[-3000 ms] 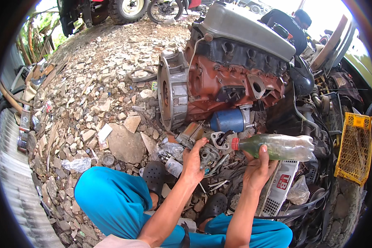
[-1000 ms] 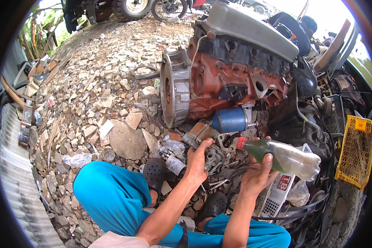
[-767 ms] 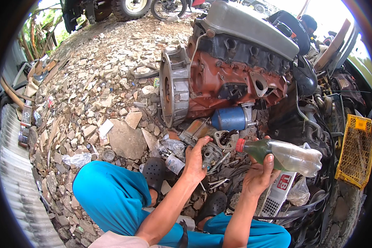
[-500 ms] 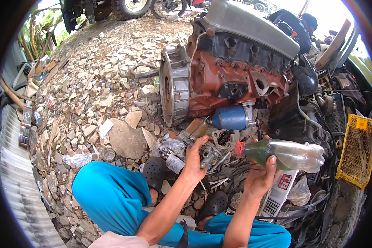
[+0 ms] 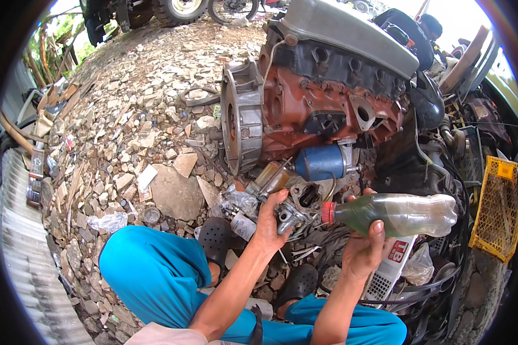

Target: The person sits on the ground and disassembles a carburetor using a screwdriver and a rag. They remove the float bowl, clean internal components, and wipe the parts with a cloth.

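My left hand (image 5: 270, 227) is closed on a metal part (image 5: 288, 215) with an amber see-through bowl (image 5: 270, 178), held low before the engine. My right hand (image 5: 362, 244) grips a plastic bottle (image 5: 403, 214) lying almost level, green liquid inside, its red cap (image 5: 328, 211) pointing left at the metal part, close beside it. Behind both hands sits a large engine (image 5: 322, 109) with rust-red block, grey top cover and bell housing, and a blue cylinder (image 5: 319, 162) on its lower side.
Rubble (image 5: 126, 138) covers the ground. A yellow crate (image 5: 493, 210), white plastic case (image 5: 388, 270), hoses and metal parts crowd the right. Corrugated sheet (image 5: 26, 241) edges the left. A co-worker (image 5: 403, 34) bends behind the engine; vehicle wheels (image 5: 178, 8) stand at the back.
My right hand and the bottle have shifted slightly rightward, and the bottle has levelled from its earlier slant. The metal part in my left hand has turned a little; my grip stays on it.
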The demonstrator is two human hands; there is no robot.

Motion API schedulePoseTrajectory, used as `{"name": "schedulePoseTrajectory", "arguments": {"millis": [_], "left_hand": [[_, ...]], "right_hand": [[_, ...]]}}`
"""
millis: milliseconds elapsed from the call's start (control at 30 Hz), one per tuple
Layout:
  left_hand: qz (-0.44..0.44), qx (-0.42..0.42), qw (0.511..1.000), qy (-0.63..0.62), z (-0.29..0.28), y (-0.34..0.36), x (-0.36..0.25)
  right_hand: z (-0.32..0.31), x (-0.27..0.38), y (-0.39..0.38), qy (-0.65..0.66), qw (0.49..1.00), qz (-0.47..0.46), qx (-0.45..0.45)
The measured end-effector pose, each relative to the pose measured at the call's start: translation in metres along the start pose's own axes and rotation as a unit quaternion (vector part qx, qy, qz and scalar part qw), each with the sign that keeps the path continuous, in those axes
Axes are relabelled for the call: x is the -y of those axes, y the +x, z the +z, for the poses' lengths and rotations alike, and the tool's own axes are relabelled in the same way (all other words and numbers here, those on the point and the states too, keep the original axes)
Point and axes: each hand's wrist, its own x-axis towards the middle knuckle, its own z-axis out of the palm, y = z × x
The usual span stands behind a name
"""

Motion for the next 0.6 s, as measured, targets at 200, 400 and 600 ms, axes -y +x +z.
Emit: {"name": "schedulePoseTrajectory", "arguments": {"millis": [200,400,600], "left_hand": [[-0.015,-0.082,0.996,0.030,0.010,-0.006,-0.006],[-0.001,-0.125,0.991,0.055,0.003,-0.001,-0.010],[0.023,-0.107,0.992,0.063,-0.011,0.005,-0.011]], "right_hand": [[-0.016,-0.006,0.013,-0.034,0.998,0.041,-0.030],[-0.080,-0.008,0.065,0.083,0.973,0.136,-0.167],[-0.211,-0.060,0.103,0.245,0.880,0.359,-0.192]]}}
